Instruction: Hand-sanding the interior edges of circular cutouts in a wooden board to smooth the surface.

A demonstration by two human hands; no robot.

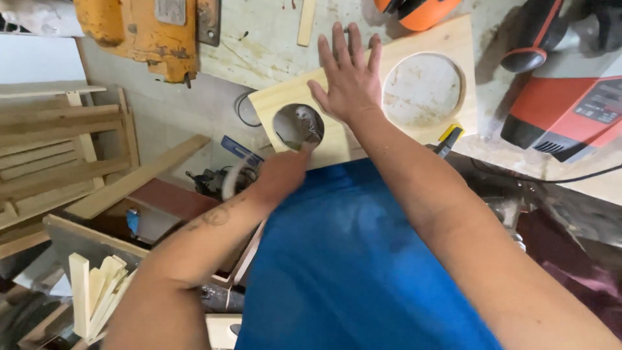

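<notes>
Left hand (280,174) blurred at 9 o'clock of the board (453,52), grip unclear, at the small hole's edge. Right hand (350,78) spread flat on the board's middle. Red tool (570,113) at 3 o'clock, cut off.

Under my right hand (350,81) I see a board (363,97) of pale, bare wood, matt and smooth on its face, with two round holes cut clean through it. At my left hand (280,176), the rim of the nearer hole looks slightly rough. The counter (259,39) beyond the fingers is worn, scuffed wood with a chalky, stained surface. To the right of my right hand sits a power tool (570,110) in red and black plastic, faintly glossy. Far left of my left hand I see a yellow casing (139,32), its paint chipped and dull. Below my left arm, offcut sticks (97,295) of raw pale wood look matt.
</notes>
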